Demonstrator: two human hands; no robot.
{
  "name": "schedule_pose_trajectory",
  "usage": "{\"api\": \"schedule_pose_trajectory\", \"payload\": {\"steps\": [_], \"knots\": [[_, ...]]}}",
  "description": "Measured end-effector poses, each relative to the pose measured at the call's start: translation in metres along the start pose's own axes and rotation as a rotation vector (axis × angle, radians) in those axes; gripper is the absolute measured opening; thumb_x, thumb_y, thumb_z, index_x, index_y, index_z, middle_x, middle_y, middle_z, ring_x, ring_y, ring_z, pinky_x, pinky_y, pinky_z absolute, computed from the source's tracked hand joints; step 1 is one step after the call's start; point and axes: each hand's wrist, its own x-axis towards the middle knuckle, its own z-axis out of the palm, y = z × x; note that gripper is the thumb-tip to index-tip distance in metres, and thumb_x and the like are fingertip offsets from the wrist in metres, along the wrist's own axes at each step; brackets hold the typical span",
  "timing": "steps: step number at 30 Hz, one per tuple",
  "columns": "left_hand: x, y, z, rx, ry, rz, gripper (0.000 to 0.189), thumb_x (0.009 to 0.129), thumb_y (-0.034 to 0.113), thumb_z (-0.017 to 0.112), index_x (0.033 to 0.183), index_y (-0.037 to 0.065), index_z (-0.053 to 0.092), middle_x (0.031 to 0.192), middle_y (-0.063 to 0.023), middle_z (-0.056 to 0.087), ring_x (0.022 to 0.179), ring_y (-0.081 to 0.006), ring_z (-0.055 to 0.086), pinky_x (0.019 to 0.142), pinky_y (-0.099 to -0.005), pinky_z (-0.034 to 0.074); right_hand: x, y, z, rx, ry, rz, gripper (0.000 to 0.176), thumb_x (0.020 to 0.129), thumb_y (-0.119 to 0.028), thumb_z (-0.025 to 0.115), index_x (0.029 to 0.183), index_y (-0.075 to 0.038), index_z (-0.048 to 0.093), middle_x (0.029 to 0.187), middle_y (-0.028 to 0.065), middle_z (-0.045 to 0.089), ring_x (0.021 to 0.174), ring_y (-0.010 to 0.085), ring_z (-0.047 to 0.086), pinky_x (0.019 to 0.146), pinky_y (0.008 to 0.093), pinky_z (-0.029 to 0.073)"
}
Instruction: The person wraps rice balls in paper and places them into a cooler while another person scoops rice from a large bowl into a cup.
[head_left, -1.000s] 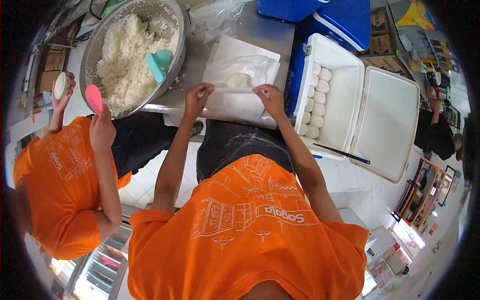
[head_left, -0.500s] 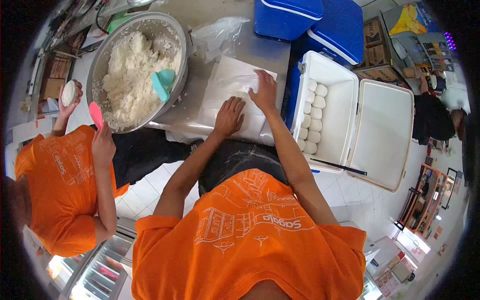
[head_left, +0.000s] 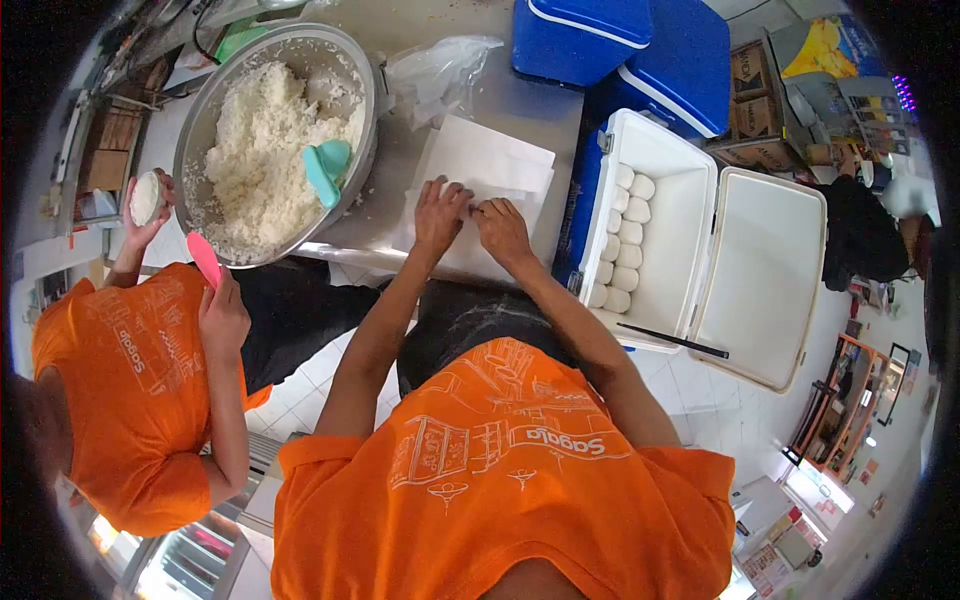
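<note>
My left hand (head_left: 438, 214) and my right hand (head_left: 502, 231) meet over a stack of white paper sheets (head_left: 492, 160) on the steel counter (head_left: 520, 100). Both pinch the folded top sheet at its middle, fingertips almost touching. Whatever is wrapped in the fold is hidden under my fingers. To the left stands a big metal bowl (head_left: 192, 130) heaped with cooked white rice (head_left: 260, 140), a teal scoop (head_left: 325, 166) resting in it.
An open white cooler (head_left: 682, 215) at right holds rows of white wrapped balls (head_left: 626, 232); its lid (head_left: 765, 270) lies open beside it. Blue coolers (head_left: 585, 35) and a plastic bag (head_left: 437, 65) sit behind. A co-worker at left holds a pink paddle (head_left: 205, 258) and a rice ball (head_left: 147, 197).
A rice lump lay on the sheet while I held its near edge. My hands folded the paper over it, pressed it flat, then came together at the fold.
</note>
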Motion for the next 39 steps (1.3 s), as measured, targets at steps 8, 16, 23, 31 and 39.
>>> {"api": "schedule_pose_trajectory", "payload": {"steps": [8,16,23,31,39], "knots": [[-0.025,-0.009,-0.057,-0.161,0.104,-0.409,0.036,0.073,-0.003,0.061,0.106,0.009,0.066,0.103,-0.0133,0.066,0.1,-0.0371,0.06,0.092,-0.0466,0.046,-0.004,0.003,-0.009,0.142,-0.106,0.142,0.028,0.081,-0.004,0.057,0.106,-0.003,0.07,0.105,0.0117,0.067,0.1,0.0267,0.062,0.09,0.0356,0.049],[0.0,-0.044,0.009,-0.515,-0.33,-0.559,0.014,0.081,0.014,0.075,0.087,0.003,0.067,0.086,-0.0116,0.069,0.08,-0.0263,0.068,0.074,-0.0376,0.053,0.017,0.063,0.013,0.512,-0.097,0.725,0.016,0.078,-0.014,0.076,0.088,-0.003,0.07,0.086,0.0096,0.071,0.088,0.0183,0.068,0.079,0.0313,0.053],[0.013,-0.053,0.008,-0.011,-0.516,-0.039,0.024,0.079,0.025,0.073,0.094,0.008,0.065,0.103,-0.0109,0.066,0.106,-0.0261,0.06,0.093,-0.0463,0.044,0.017,0.069,0.011,0.243,-0.308,0.213,0.009,0.084,-0.008,0.057,0.092,-0.004,0.06,0.085,0.0178,0.058,0.089,0.0355,0.058,0.083,0.046,0.046],[-0.036,-0.042,-0.004,-0.171,-0.195,0.099,0.024,0.083,0.019,0.066,0.103,0.006,0.07,0.096,-0.0125,0.069,0.099,-0.0295,0.064,0.097,-0.0428,0.046,-0.034,0.055,0.008,0.397,-0.021,0.104,0.018,0.082,-0.003,0.061,0.099,0.0,0.067,0.105,0.0186,0.066,0.104,0.0338,0.061,0.092,0.0392,0.049],[0.046,-0.069,0.009,-0.35,-0.913,-0.416,0.03,0.074,0.019,0.077,0.101,0.009,0.071,0.101,-0.0148,0.07,0.093,-0.0315,0.068,0.082,-0.04,0.054,0.046,0.087,0.015,0.182,-0.348,0.615,0.026,0.066,-0.002,0.074,0.09,-0.004,0.062,0.093,0.0139,0.067,0.088,0.0347,0.065,0.077,0.0405,0.052]]}}
